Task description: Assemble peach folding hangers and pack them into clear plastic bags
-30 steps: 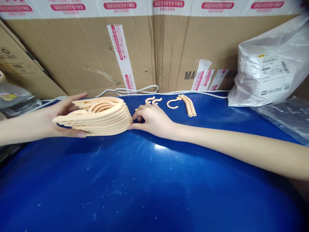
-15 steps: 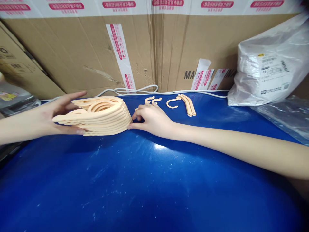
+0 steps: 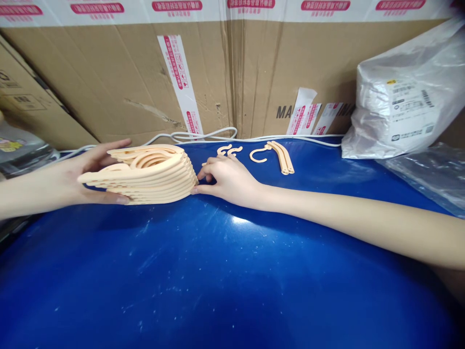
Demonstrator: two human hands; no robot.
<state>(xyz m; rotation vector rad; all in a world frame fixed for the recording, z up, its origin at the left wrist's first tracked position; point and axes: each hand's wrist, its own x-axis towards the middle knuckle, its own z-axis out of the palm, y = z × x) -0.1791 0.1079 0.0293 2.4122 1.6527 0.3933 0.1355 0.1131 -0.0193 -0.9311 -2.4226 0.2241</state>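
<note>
Cardboard (image 3: 116, 72) stands behind the blue surface (image 3: 232, 271) in my head view. My left hand (image 3: 82, 169) clasps one end of the cream hanger stack (image 3: 156, 182), thumb on the near side, fingers behind. My right hand (image 3: 232, 179) touches the other end with thumb and fingertips; whether it pinches, I cannot tell. Beyond it lie small hooks (image 3: 236, 149) and, to the right, a folded hanger (image 3: 282, 157).

Rear ctn. (image 3: 119, 82): blk. caps "MA" and "INA"; middle ltrs. covered by short tape pcs. (image 3: 304, 114). Horiz. packing tape (image 3: 218, 15), top: red panels, "请确认商品完好后签收", repeated. Vert. tape strip (image 3: 180, 72): red panels w/ rotated Chinese chars., plus pictograms. Plastic bag (image 3: 372, 116), R side: shipping lbl. (image 3: 410, 114) w/ barcode and QR code, txt. illegible. L ctn. (image 3: 39, 89): recycling symbol, partly cropped.
</note>
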